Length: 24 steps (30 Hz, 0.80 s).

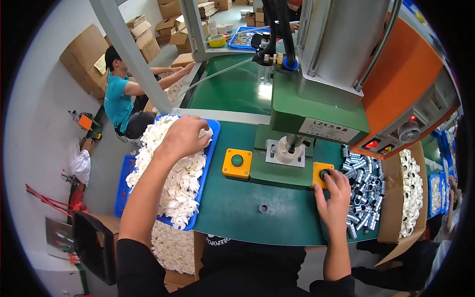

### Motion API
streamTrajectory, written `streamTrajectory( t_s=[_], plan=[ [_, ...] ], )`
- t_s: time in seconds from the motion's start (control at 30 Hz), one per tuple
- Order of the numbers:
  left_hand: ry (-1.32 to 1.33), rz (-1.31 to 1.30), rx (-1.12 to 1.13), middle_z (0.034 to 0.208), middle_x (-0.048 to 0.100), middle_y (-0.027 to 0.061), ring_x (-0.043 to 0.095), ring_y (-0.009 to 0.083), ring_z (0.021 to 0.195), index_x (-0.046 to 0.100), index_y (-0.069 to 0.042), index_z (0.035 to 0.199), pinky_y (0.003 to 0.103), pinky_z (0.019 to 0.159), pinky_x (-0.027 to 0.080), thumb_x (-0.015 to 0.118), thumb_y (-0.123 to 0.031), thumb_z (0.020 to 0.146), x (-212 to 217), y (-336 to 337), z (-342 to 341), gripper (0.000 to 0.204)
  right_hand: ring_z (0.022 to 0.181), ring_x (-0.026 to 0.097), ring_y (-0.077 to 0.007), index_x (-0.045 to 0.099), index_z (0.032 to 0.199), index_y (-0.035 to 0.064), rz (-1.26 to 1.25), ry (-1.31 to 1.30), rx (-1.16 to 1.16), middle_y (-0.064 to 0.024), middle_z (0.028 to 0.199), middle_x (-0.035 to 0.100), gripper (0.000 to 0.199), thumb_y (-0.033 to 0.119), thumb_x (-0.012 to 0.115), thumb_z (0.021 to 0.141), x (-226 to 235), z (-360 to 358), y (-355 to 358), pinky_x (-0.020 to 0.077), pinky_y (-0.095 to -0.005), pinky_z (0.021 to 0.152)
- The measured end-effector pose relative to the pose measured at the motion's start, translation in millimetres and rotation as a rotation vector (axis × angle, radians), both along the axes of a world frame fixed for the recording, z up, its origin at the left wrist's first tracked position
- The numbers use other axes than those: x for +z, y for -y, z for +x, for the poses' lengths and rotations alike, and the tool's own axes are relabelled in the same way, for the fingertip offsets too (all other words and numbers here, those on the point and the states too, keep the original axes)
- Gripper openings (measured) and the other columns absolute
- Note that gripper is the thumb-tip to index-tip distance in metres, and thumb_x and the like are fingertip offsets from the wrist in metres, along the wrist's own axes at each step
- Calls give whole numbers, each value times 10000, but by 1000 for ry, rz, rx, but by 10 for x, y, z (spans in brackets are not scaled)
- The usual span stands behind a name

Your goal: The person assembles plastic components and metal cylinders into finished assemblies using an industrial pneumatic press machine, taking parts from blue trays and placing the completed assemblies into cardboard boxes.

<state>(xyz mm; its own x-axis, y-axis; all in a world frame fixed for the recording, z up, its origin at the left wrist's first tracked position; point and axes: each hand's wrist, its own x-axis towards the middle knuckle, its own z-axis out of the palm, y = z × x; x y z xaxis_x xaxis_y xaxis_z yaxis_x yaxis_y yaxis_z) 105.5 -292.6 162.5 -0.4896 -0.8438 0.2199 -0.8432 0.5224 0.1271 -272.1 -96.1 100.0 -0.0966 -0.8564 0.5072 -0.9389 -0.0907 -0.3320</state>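
My left hand [184, 136] reaches over a blue tray [212, 158] heaped with white plastic parts [179, 185]. Its fingers are curled in, and a white part shows between the fingertips at the tray's right side. My right hand [334, 198] rests at a yellow button box [316, 179], fingers apart, a fingertip on the dark green button. Between my hands stands a green press [316, 106]. A round white part [287, 151] sits on the metal plate under its ram. In front of the press, a short metal sleeve [263, 209] stands on the green tabletop [232, 213].
Another yellow button box [237, 163] stands left of the press. Metal sleeves [363, 185] are piled at the right, beside a carton [393, 198] of white parts. An orange control cabinet [401, 89] rises behind them. A co-worker [121, 94] in teal sits beyond the frame post.
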Motion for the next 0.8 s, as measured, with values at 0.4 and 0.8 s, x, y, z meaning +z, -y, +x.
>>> streamTrajectory(
  t_s=[0.4, 0.8],
  plan=[
    [158, 44, 121, 1035, 727, 93, 637, 297, 1044, 793, -95, 1038, 421, 958, 520, 844, -150, 794, -120, -147, 20, 255, 1222, 596, -399, 691, 1158, -33, -57, 72, 30, -207, 1285, 645, 382, 143, 796, 836, -64, -21, -19, 474, -489, 1033],
    [200, 30, 93, 1031, 719, 108, 626, 316, 1057, 777, -83, 1045, 428, 978, 514, 829, -61, 764, -175, -143, 48, 287, 1215, 619, -352, 704, 1185, 7, -87, 556, 168, -183, 1269, 677, 411, 220, 812, 851, 585, 554, 820, 474, -438, 1048]
  ],
)
